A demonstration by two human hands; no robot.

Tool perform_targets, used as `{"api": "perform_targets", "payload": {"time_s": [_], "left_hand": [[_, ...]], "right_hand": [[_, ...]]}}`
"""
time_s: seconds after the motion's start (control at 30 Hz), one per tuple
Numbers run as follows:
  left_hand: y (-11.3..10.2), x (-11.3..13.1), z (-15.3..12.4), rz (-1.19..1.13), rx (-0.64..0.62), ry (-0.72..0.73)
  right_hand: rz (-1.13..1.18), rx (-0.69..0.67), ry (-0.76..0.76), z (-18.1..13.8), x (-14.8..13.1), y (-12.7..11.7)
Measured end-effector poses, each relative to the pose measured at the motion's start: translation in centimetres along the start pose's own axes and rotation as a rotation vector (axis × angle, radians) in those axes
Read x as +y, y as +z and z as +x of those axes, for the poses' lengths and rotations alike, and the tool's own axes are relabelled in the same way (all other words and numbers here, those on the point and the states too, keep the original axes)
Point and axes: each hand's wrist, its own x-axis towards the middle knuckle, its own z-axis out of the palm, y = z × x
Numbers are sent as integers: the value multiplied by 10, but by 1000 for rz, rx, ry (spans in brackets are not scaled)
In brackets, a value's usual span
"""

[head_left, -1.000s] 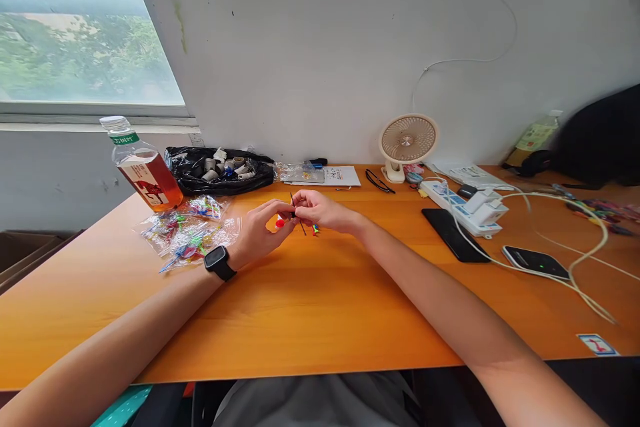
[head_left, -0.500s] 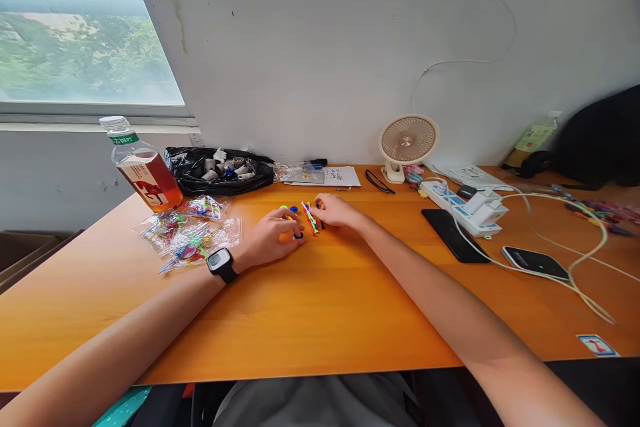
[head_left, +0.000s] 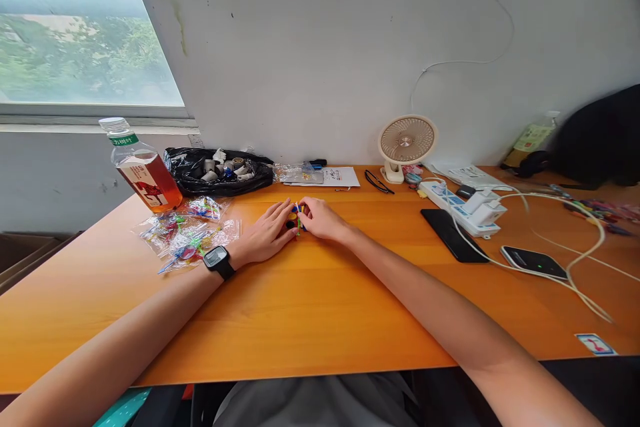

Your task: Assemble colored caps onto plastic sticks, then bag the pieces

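Observation:
Small round plastic pieces (head_left: 292, 217), one yellow and one dark, lie between my hands on the wooden desk. My left hand (head_left: 265, 235), with a black watch on its wrist, rests on the desk just left of them. Its fingers are stretched out and the thumb reaches along their near side. From the right, my right hand (head_left: 323, 220) has its fingers closed on thin colourful plastic sticks (head_left: 299, 222), held against the round pieces. Its fingers partly hide the sticks, so their exact kind cannot be made out.
Clear bags of colourful plastic parts (head_left: 193, 240) lie left, by a tea bottle (head_left: 145, 177). Behind are a black plastic bag (head_left: 183, 177) of cardboard-like rolls, papers (head_left: 340, 177) and a small fan (head_left: 408, 140). A power strip (head_left: 445, 200), phone (head_left: 453, 235) and cables are right.
My right hand has moved left with the sticks, bringing them up to the round pieces. My left hand has shifted slightly left and its fingers have straightened.

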Motion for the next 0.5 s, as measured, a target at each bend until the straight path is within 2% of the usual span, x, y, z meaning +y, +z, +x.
{"api": "perform_targets", "payload": {"time_s": [0.13, 0.3, 0.5], "left_hand": [[4, -4, 1, 64, -95, -9], [3, -9, 3, 104, -155, -7], [6, -28, 9, 123, -176, -50]], "right_hand": [[-42, -26, -1, -8, -3, 15], [-163, -63, 37, -17, -8, 41], [-198, -21, 23, -3, -6, 51]]}}
